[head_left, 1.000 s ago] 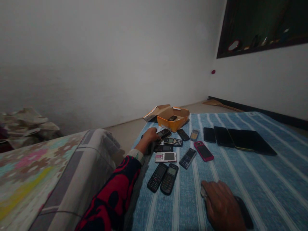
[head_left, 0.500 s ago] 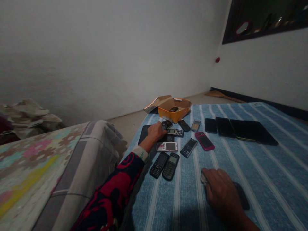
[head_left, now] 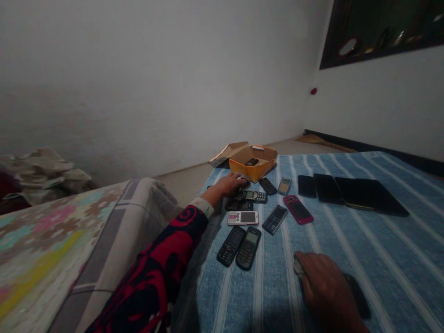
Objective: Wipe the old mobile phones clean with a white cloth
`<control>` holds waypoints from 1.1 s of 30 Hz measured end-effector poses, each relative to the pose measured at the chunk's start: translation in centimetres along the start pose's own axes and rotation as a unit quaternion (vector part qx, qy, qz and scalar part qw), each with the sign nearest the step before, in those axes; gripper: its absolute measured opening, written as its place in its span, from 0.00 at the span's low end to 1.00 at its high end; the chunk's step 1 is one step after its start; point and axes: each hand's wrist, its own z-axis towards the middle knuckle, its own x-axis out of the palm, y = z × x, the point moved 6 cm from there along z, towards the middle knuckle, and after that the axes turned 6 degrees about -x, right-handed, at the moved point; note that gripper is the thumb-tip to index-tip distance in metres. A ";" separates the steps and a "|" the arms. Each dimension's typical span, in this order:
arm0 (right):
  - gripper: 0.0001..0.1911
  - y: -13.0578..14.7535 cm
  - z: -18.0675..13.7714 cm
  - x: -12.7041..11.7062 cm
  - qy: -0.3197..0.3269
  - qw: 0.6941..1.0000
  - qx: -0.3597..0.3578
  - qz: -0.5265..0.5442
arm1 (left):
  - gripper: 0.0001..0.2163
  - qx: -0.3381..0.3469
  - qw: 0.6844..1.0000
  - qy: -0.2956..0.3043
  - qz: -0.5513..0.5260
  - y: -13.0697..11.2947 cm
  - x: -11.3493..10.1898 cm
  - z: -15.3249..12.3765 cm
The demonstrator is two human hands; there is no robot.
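Observation:
My left hand (head_left: 229, 185), in a red and black patterned sleeve, reaches far out and closes its fingers on a small dark phone (head_left: 242, 188) just in front of the orange box (head_left: 255, 172). Several old keypad phones lie around it on the blue striped mat (head_left: 347, 249): a white one (head_left: 243, 218), a pink one (head_left: 298, 209) and two black ones (head_left: 239, 246) side by side. My right hand (head_left: 324, 291) rests palm down near the front, covering a black phone (head_left: 357, 296) and a small pale thing under the fingers.
A row of dark smartphones and a tablet (head_left: 350, 192) lies at the mat's far right. Inside the open orange box lies one dark phone (head_left: 251, 162). A patterned mattress edge (head_left: 114, 240) rises on the left. White walls close off the back.
My left hand has moved a little farther out toward the orange box with the small dark phone. My right hand has stayed on the black phone.

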 end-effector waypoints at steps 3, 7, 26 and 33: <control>0.16 -0.3 -0.3 0.2 0.003 0.999 -0.036 -0.003 | 0.31 0.055 0.998 0.042 0.008 -0.8 0.7 1.1; 0.16 -0.7 -0.5 0.7 0.014 0.999 -0.032 -0.006 | 0.28 0.077 0.995 0.066 0.015 -0.7 0.4 1.6; 0.16 0.2 -0.3 0.4 -0.005 1.000 0.012 0.007 | 0.16 -0.119 0.984 -0.125 -0.032 -4.6 0.9 -8.6; 0.16 0.1 -0.4 0.5 -0.005 1.000 0.015 0.010 | 0.16 -0.133 0.975 -0.161 -0.077 -5.5 0.7 -9.8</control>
